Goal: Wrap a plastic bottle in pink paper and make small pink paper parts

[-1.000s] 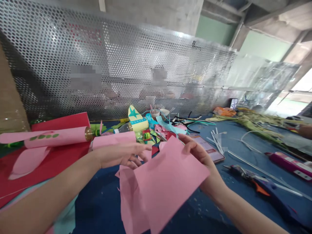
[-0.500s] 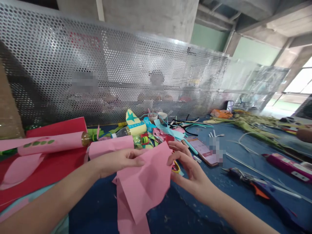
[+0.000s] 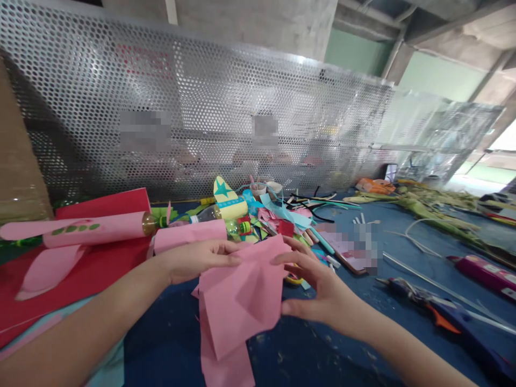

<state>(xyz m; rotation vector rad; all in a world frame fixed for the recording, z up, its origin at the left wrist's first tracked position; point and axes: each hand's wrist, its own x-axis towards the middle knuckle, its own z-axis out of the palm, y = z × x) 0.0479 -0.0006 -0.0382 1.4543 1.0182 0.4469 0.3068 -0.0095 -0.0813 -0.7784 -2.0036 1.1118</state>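
A creased sheet of pink paper (image 3: 245,301) hangs between my hands above the blue table, with a second layer showing below it. My left hand (image 3: 205,260) pinches its upper left edge, thumb on the front. On the other side, my right hand (image 3: 314,277) has its fingers curled on the upper right edge, and its thumb is spread lower down beside the sheet. Behind my left hand lies a bottle wrapped in pink paper (image 3: 191,236). Yellow-handled scissors (image 3: 294,279) show partly behind my right hand.
Left of my arms, a pink-covered bottle (image 3: 97,230) lies on red sheets (image 3: 121,263). To the right are a phone (image 3: 346,250), a blue glue gun (image 3: 447,317) and a purple power strip (image 3: 484,274). Paper scraps (image 3: 282,217) sit before a perforated metal screen (image 3: 226,123).
My right thumb has moved down and away from its fingers along the paper's edge. The paper has tilted slightly, and the view has shifted a little.
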